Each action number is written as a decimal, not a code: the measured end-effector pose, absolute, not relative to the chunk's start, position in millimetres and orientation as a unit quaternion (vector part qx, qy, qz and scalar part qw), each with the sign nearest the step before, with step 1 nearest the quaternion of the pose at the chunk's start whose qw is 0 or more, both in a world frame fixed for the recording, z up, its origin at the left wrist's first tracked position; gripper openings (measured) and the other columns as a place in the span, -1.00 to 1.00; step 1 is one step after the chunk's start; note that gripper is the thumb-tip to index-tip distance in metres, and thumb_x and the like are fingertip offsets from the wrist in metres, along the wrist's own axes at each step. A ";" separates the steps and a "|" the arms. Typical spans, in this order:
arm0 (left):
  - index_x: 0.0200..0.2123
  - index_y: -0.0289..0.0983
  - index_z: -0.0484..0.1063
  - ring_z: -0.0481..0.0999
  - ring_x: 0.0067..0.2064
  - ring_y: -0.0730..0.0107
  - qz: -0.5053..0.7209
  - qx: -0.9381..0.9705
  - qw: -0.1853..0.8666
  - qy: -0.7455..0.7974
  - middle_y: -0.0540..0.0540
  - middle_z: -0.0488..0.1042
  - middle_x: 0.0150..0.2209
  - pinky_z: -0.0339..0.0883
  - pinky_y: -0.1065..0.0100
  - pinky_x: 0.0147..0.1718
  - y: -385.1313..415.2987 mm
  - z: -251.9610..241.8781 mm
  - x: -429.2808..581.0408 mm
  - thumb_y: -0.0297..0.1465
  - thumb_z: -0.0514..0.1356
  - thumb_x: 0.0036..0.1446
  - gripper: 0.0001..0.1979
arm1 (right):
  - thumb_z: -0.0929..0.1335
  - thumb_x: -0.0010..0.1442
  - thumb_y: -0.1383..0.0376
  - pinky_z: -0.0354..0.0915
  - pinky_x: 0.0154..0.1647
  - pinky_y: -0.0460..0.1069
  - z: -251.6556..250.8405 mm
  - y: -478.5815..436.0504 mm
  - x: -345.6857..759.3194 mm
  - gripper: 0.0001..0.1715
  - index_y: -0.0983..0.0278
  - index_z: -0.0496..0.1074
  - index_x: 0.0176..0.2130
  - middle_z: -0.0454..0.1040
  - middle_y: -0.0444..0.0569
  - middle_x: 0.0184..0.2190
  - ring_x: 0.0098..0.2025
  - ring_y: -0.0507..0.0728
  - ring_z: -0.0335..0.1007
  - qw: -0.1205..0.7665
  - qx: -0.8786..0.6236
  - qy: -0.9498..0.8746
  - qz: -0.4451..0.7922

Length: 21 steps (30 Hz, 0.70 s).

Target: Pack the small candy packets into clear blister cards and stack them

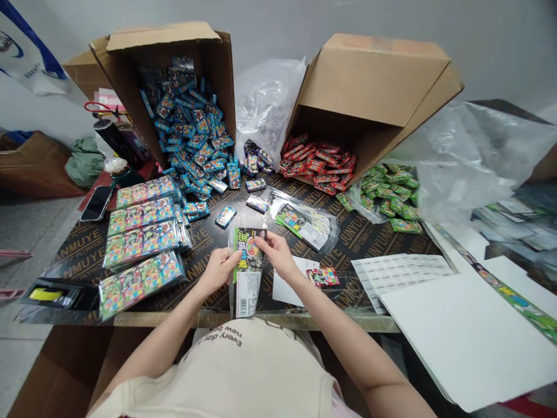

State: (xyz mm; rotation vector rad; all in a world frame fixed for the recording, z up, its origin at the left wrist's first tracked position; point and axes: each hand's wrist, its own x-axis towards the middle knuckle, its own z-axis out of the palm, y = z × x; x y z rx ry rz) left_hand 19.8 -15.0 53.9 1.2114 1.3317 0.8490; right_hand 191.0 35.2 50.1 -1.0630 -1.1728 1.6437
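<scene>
A clear plastic packet with a black, green and white printed card point(247, 273) is upright in front of my chest. My left hand point(221, 270) pinches its left edge, thumb on the front. My right hand point(277, 251) grips the packet near its upper right corner. Just beyond lie a blue candy pack point(225, 217) and a dark purple pack point(257, 203). A fanned stack of similar printed packets point(302, 226) rests to the right. Below my right wrist are a white sheet point(289, 290) and a red candy pack point(322, 276).
Cardboard boxes hold blue packs point(195, 133) and red packs point(319, 162). Green packs point(387, 191) spill from a plastic bag. Rows of filled packets point(141, 241), a phone point(96, 203) and a tape dispenser point(61, 296) are on the left. White sheets point(461, 325) lie right.
</scene>
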 end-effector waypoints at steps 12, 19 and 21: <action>-0.41 -0.39 0.51 0.44 -0.47 0.38 0.453 0.395 0.598 0.530 -0.08 0.52 -0.47 0.30 0.39 -0.43 -6.1 40.5 10.7 -0.07 0.29 -0.07 -0.57 | 0.50 -0.09 0.14 0.37 -0.47 -0.08 36.5 17.5 216.8 -0.45 0.32 0.37 -0.14 0.49 -0.14 -0.53 -0.51 0.02 0.45 0.239 -0.393 -0.461 0.759; -0.68 -0.35 0.34 0.16 -0.60 0.57 0.421 0.477 0.509 0.580 0.06 0.25 -0.68 0.03 0.48 -0.60 -12.9 38.2 29.0 -0.14 0.31 -0.11 -0.59 | 0.51 -0.11 0.14 0.38 -0.26 -0.02 38.7 11.9 196.5 -0.53 0.32 0.47 -0.22 0.56 -0.06 -0.33 -0.32 0.09 0.46 0.339 -0.419 -0.484 0.689; -0.72 -0.33 0.27 0.11 -0.61 0.60 0.423 0.479 0.480 0.601 0.09 0.19 -0.70 -0.03 0.49 -0.62 -13.6 39.4 29.6 -0.15 0.32 -0.14 -0.57 | 0.50 -0.10 0.13 0.38 -0.25 0.00 39.5 11.6 193.9 -0.58 0.33 0.49 -0.27 0.56 -0.06 -0.34 -0.33 0.10 0.46 0.350 -0.409 -0.485 0.689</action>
